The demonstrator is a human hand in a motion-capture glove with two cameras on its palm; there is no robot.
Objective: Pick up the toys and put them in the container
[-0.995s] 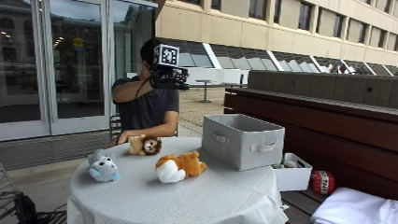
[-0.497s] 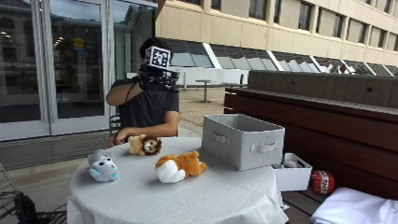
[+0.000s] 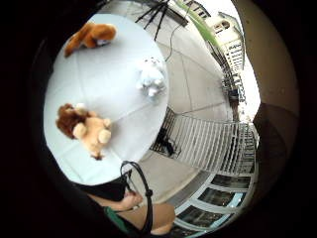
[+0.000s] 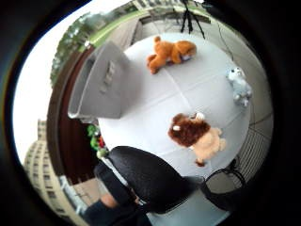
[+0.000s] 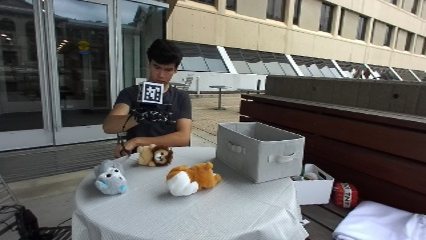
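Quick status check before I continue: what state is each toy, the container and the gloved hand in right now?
lion toy: on the table, not held
orange fox toy: lying on the table, untouched
grey toy: on the table near its edge
grey container: upright, open-topped, no toys seen inside
right hand: raised above the table, holding nothing

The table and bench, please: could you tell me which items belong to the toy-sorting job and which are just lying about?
Belonging to the job:
lion toy
grey toy
orange-and-white toy
grey container

Just lying about:
small white box beside the table
red-and-white object on the bench
white cloth on the bench
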